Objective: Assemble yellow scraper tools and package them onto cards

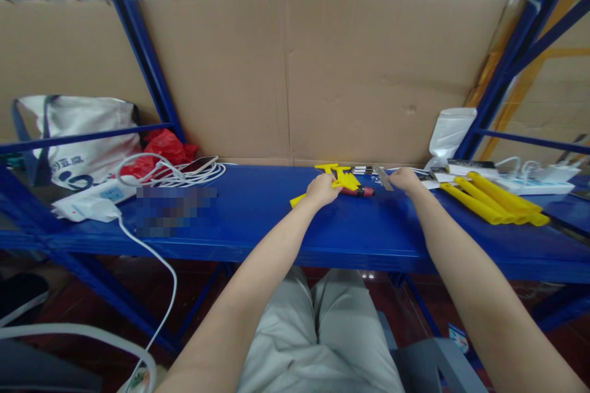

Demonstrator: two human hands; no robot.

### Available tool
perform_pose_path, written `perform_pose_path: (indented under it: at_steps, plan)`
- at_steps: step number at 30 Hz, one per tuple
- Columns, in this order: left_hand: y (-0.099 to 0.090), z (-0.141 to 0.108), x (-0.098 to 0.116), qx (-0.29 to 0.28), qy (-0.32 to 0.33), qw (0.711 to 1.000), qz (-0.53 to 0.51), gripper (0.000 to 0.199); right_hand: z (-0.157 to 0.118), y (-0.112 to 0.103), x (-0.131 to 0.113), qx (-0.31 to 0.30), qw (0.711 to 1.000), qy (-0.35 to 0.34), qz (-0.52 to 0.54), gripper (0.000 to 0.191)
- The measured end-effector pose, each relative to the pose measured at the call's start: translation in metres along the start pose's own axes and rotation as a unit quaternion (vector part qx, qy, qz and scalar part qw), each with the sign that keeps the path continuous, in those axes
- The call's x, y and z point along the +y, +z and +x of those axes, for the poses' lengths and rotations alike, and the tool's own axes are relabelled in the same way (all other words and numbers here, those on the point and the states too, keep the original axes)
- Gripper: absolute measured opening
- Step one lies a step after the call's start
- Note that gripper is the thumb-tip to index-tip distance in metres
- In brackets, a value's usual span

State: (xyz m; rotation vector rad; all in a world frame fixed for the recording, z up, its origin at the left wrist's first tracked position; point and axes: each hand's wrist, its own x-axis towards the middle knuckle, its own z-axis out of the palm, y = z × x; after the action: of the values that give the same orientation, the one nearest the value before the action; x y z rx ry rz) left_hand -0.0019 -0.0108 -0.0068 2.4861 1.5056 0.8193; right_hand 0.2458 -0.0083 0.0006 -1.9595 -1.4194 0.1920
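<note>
Left hand's grip is wrapped round a long yellow plastic piece, toward the back edge of the blue metal tabletop. Right hand's at a flat silvery metal strip, can't tell if it's pinched; looks like a gathering step, so next calls for a sure hold there imo.

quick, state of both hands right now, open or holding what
Left hand: closed, holding a yellow piece.
Right hand: at a metal strip; grip unclear.
</note>
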Motion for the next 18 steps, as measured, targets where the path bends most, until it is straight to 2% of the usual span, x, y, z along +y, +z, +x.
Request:
perform_pose_path:
  at_steps: [4, 7, 11, 18]
  plan:
    - [0.000, 0.000, 0.000, 0.006, -0.010, 1.000, 0.008, 0.026, -0.027, 0.004, -0.041, -0.052, 0.991, -0.001, 0.124, 0.018]
    - [-0.002, -0.001, 0.000, 0.010, -0.026, 0.999, 0.023, 0.025, -0.039, 0.010, -0.059, -0.091, 0.976, -0.010, 0.200, 0.012]
    - [-0.006, -0.003, 0.002, 0.020, -0.043, 0.998, 0.031, 0.026, -0.043, 0.017, -0.065, -0.135, 0.962, -0.028, 0.237, 0.010]
    - [-0.006, -0.004, 0.003, 0.043, -0.026, 0.999, 0.014, 0.023, -0.052, 0.018, -0.072, -0.149, 0.954, -0.039, 0.256, 0.013]
